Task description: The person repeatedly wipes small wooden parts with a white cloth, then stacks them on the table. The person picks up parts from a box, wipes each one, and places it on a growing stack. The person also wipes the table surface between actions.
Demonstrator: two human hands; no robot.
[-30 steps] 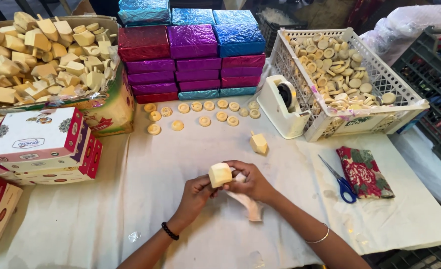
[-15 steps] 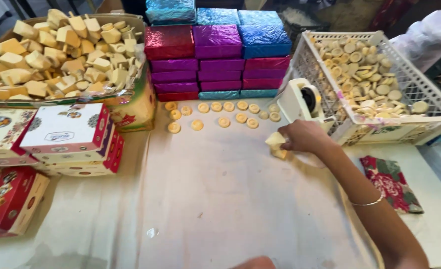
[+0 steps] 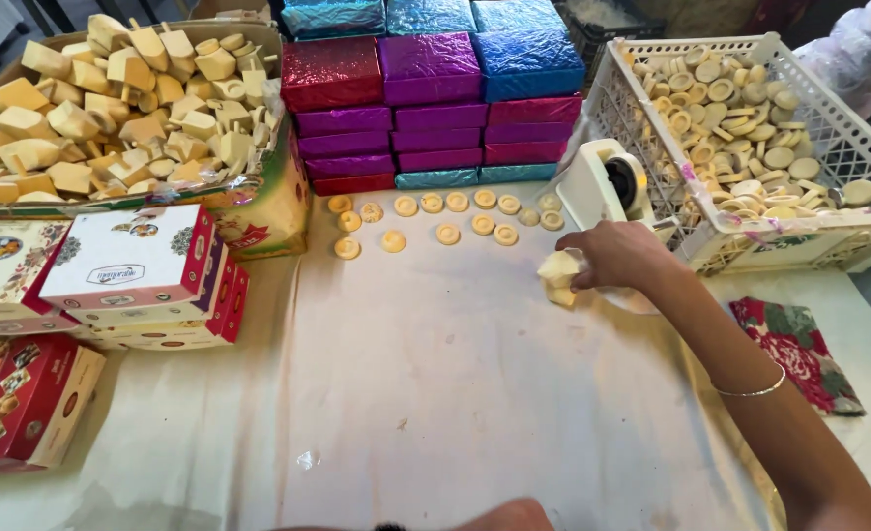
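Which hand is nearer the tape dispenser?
Right. The right hand sits just below the tape dispenser, gripping wooden pieces; the left hand is down at the frame's bottom edge.

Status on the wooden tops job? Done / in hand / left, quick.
Done: little that shows; one pale wooden piece lies on the white cloth beside the tape dispenser. In hand: the right hand rests on that piece; left hand barely in view, grip unclear. Left: a cardboard box heaped with tops, a white crate of discs and a row of loose discs.
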